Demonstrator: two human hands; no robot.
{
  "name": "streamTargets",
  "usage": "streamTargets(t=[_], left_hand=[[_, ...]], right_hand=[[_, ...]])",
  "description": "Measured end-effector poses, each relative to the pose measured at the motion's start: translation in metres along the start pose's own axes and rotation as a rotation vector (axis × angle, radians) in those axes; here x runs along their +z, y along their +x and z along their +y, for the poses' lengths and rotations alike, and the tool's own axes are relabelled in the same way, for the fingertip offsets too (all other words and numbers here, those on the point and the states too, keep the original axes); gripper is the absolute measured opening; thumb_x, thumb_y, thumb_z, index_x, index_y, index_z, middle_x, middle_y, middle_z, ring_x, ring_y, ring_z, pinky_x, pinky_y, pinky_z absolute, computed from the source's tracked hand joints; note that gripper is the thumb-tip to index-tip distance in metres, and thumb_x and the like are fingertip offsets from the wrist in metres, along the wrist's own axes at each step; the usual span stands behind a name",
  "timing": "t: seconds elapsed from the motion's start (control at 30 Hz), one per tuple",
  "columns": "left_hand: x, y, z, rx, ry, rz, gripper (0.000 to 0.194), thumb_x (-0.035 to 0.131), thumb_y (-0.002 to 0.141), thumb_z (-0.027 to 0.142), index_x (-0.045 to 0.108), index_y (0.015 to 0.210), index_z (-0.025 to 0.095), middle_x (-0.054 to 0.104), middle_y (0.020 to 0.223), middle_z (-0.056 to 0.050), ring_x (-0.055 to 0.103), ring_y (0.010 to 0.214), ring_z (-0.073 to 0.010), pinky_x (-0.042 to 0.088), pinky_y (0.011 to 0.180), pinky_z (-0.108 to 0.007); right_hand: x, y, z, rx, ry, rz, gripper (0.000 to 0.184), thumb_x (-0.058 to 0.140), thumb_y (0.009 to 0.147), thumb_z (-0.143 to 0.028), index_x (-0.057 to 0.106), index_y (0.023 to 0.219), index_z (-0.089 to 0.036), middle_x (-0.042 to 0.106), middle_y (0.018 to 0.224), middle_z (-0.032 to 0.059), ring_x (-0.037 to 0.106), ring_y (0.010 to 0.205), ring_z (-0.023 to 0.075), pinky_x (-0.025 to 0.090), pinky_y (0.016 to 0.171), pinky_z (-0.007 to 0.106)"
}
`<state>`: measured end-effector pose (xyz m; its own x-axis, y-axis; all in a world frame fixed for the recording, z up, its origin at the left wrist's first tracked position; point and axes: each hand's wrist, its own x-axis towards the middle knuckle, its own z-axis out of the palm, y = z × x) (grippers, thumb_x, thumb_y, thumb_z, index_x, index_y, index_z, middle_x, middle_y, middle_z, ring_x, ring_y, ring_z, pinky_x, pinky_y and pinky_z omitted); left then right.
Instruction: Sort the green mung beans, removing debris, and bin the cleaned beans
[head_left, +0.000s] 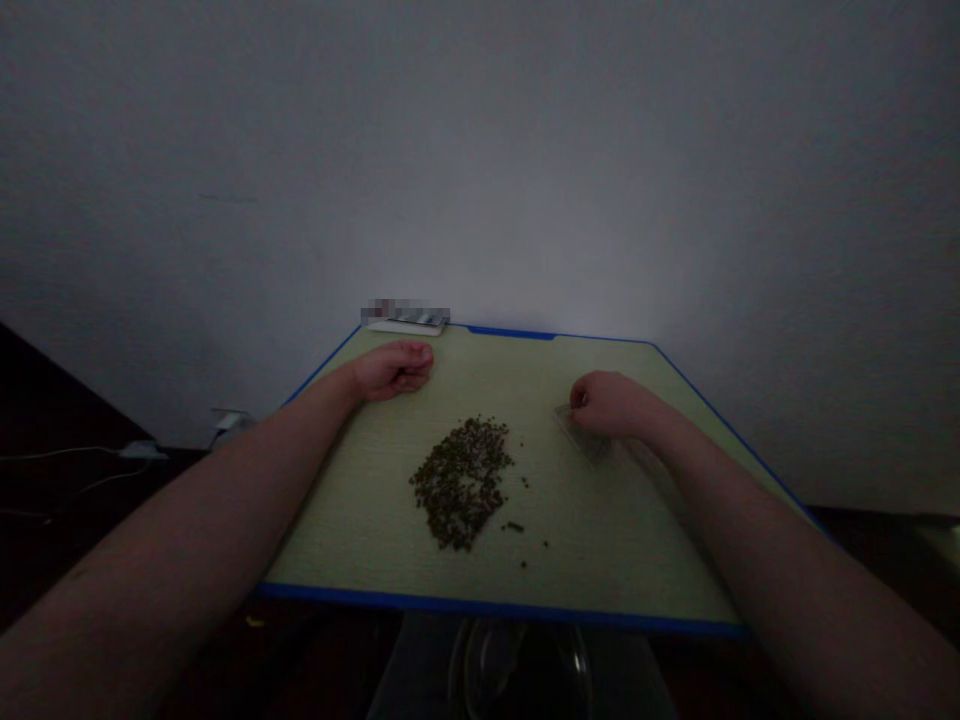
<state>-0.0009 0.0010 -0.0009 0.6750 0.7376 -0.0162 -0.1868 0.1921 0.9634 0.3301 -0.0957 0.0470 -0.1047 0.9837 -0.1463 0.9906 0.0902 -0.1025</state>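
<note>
A loose pile of small dark green-brown pellets or seeds (457,490) lies on the pale table; their exact kind is too dark to tell. Several stray bits are scattered to the right of the pile. My left hand (395,368) rests on its side behind the pile to the left, fingers curled in, with nothing visible in them. On the right, my right hand (606,402) pinches the edge of a clear, flat-sided plastic box (589,445), which sits at the table surface. My hand and wrist hide part of that box.
The table (360,555) has blue edging and stands against a grey wall (510,160). At its back left corner lies a white object (409,325), partly blurred out. Below the front edge, a round clear bowl (525,670) is near my lap. White cables (142,452) run at the left.
</note>
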Motion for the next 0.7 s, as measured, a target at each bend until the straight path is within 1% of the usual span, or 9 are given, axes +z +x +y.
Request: streamTargets(t=[0.13,0.2,0.27,0.37,0.43,0.47,0.6,0.67,0.7], left_hand=[[0.001,0.0,0.001,-0.003,-0.003,0.001,0.029,0.077,0.073,0.022,0.05,0.064,0.015,0.033,0.051,0.007,0.03,0.039,-0.0042,0.02,0.035,-0.015],[0.002,-0.001,0.001,-0.005,-0.002,-0.001,0.03,0.078,0.072,0.022,0.05,0.063,0.015,0.033,0.051,0.007,0.03,0.039,-0.0041,0.02,0.035,-0.015],[0.002,-0.001,0.002,-0.006,0.001,-0.002,0.032,0.08,0.07,0.023,0.05,0.062,0.015,0.033,0.051,0.007,0.03,0.039,-0.0041,0.021,0.035,-0.015],[0.001,0.0,0.001,-0.008,0.002,0.005,0.033,0.081,0.068,0.025,0.05,0.061,0.015,0.032,0.051,0.007,0.03,0.038,-0.004,0.02,0.035,-0.015],[0.0,0.0,0.001,-0.008,0.003,0.005,0.033,0.081,0.069,0.025,0.05,0.062,0.015,0.032,0.051,0.007,0.029,0.039,-0.0039,0.02,0.035,-0.015],[0.0,0.0,0.0,-0.006,0.004,0.002,0.032,0.08,0.07,0.025,0.05,0.061,0.015,0.032,0.051,0.007,0.029,0.039,-0.0038,0.02,0.035,-0.015],[-0.001,0.001,0.0,-0.002,-0.002,0.002,0.033,0.081,0.069,0.024,0.05,0.061,0.015,0.033,0.051,0.007,0.03,0.039,-0.0036,0.02,0.036,-0.015],[0.0,0.0,0.0,-0.004,-0.004,0.008,0.033,0.082,0.068,0.024,0.051,0.062,0.015,0.033,0.051,0.007,0.03,0.039,-0.0038,0.02,0.035,-0.015],[0.001,0.0,0.0,-0.004,-0.004,0.01,0.033,0.082,0.068,0.024,0.051,0.062,0.015,0.033,0.051,0.007,0.03,0.039,-0.0038,0.02,0.035,-0.015]], right_hand=[[-0.009,-0.002,0.012,0.024,0.015,-0.01,0.017,0.062,0.071,-0.015,0.077,0.08,-0.016,0.075,0.078,0.0096,0.068,0.072,0.0219,0.045,0.06,0.028],[-0.012,-0.003,0.01,0.013,0.05,-0.021,0.017,0.06,0.075,-0.015,0.076,0.081,-0.015,0.075,0.073,0.0081,0.067,0.066,0.0191,0.045,0.058,0.026],[-0.011,-0.002,0.003,-0.008,0.088,-0.022,0.02,0.057,0.08,-0.017,0.076,0.087,-0.014,0.075,0.072,0.007,0.067,0.063,0.0165,0.046,0.058,0.025],[-0.004,0.004,-0.012,-0.043,0.111,0.007,0.023,0.058,0.082,-0.021,0.075,0.094,-0.014,0.077,0.082,0.0079,0.068,0.069,0.0164,0.047,0.063,0.024],[0.0,0.008,-0.016,-0.05,0.098,0.026,0.021,0.061,0.079,-0.022,0.076,0.093,-0.015,0.077,0.088,0.009,0.068,0.075,0.0184,0.047,0.066,0.026],[0.001,0.01,-0.016,-0.044,0.089,0.03,0.021,0.063,0.077,-0.021,0.077,0.09,-0.015,0.077,0.087,0.0092,0.068,0.075,0.0192,0.047,0.066,0.027],[-0.004,0.01,0.003,0.019,0.046,0.028,0.017,0.063,0.071,-0.016,0.078,0.079,-0.014,0.074,0.073,0.0097,0.067,0.069,0.0215,0.046,0.063,0.03],[-0.008,0.006,0.012,0.028,0.032,0.04,0.018,0.063,0.071,-0.015,0.078,0.08,-0.014,0.073,0.073,0.0105,0.067,0.07,0.023,0.047,0.064,0.031],[-0.01,0.004,0.015,0.014,0.033,0.045,0.02,0.062,0.072,-0.016,0.079,0.083,-0.014,0.074,0.076,0.0107,0.067,0.072,0.0231,0.047,0.066,0.032]])
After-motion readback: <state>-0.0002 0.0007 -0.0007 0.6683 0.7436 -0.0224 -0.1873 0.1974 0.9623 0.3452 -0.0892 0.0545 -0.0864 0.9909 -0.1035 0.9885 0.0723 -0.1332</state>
